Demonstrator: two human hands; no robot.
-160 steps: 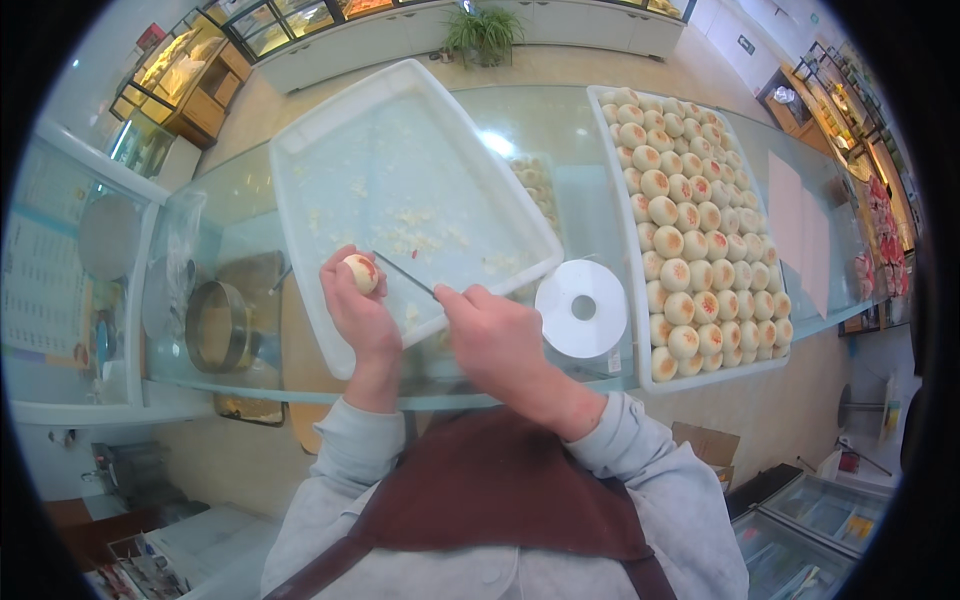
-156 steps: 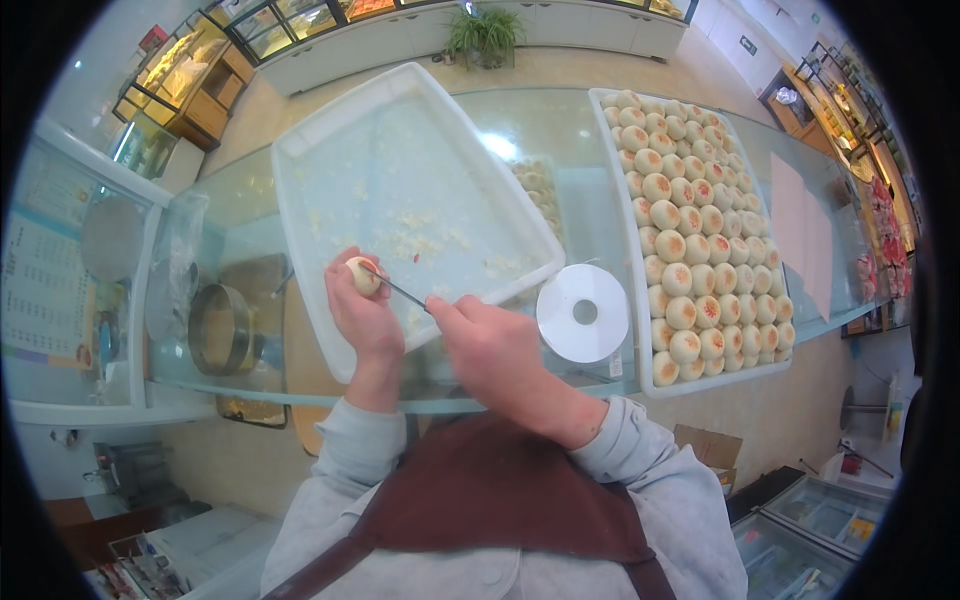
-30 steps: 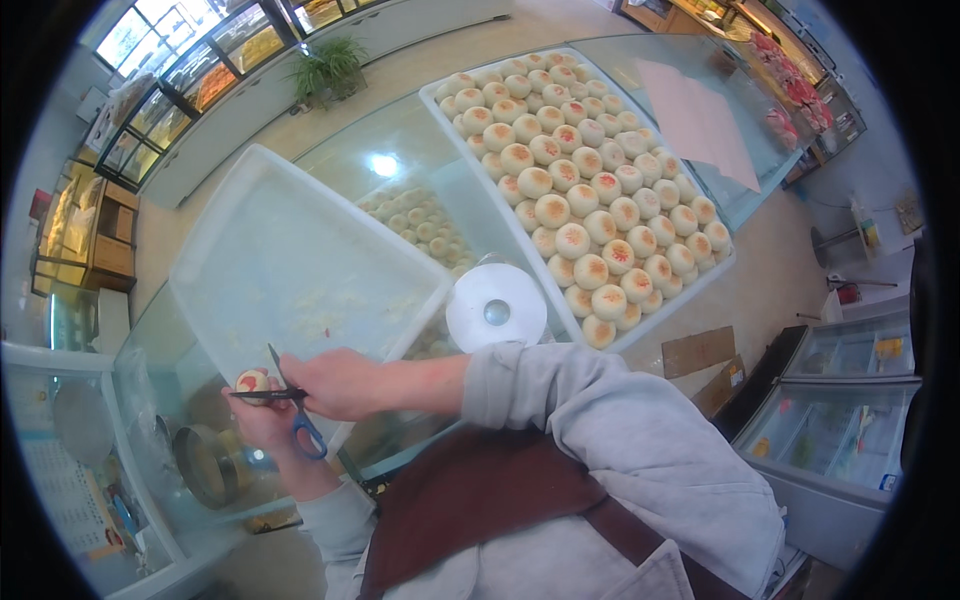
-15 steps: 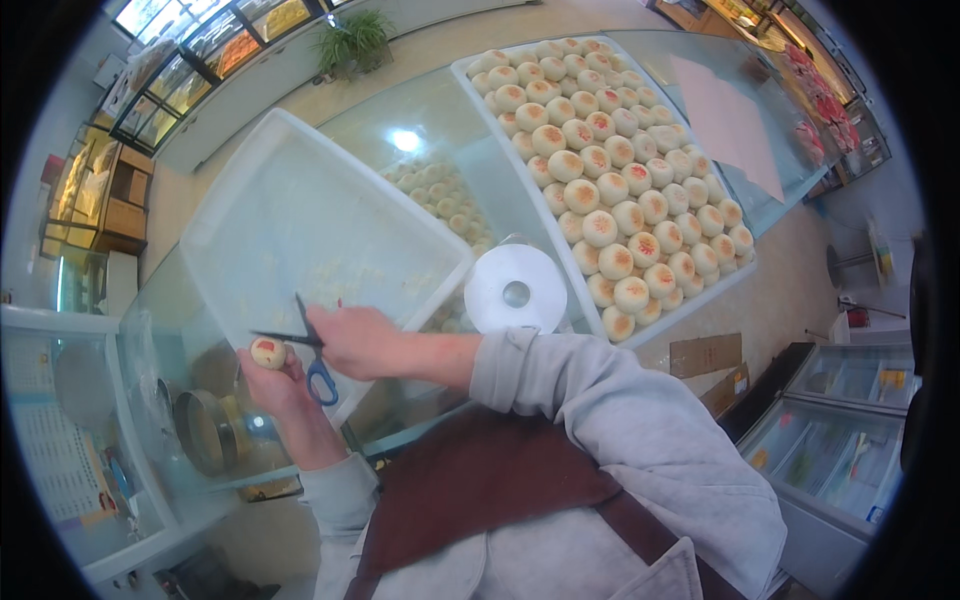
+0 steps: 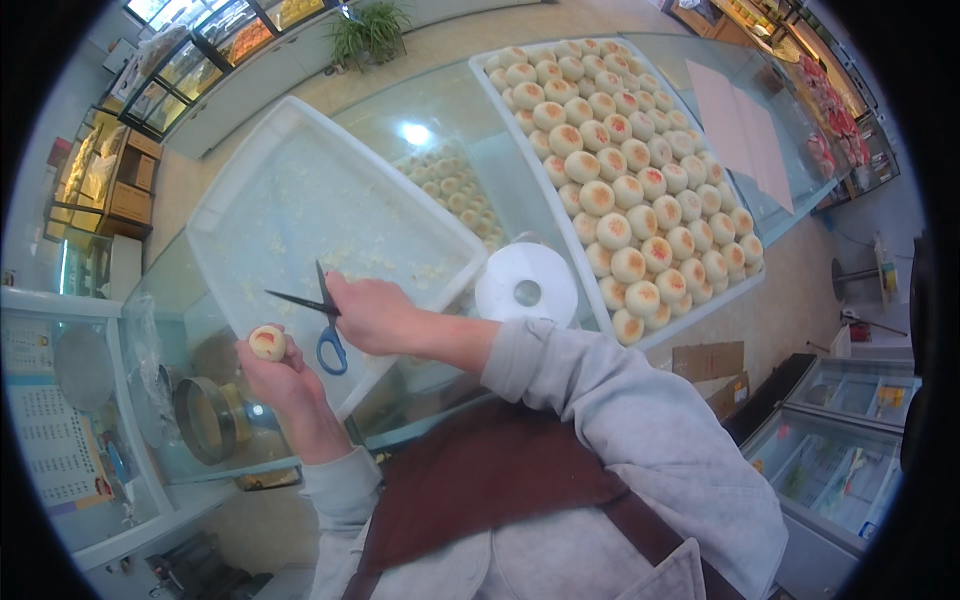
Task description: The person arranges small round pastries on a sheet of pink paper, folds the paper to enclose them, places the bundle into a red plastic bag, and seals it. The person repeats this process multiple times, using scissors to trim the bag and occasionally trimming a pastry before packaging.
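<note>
A pale round pastry [image 5: 267,341] with red on top rests in the curled fingers of my left hand [image 5: 283,378], beside the near left corner of a white tray [image 5: 210,200]. My right hand [image 5: 375,318] grips black-bladed scissors [image 5: 296,299] with a blue handle, their blades spread apart above and to the right of that pastry, over the tray. Pale flakes lie scattered in the tray. Just right of it sits a white ring-shaped disc [image 5: 505,288].
Rows of round pastries [image 5: 657,255] fill a large tray on the glass counter [image 5: 380,110]. Pink paper [image 5: 740,140] lies at its right. A metal ring [image 5: 185,420] shows at the lower left. A glass-lidded freezer [image 5: 830,450] stands at the right; a plant [image 5: 362,35] is beyond the counter.
Five seconds ago my right hand held a slim tool at the pastry; now it holds open scissors. Over the last second they have moved up and right, away from the pastry.
</note>
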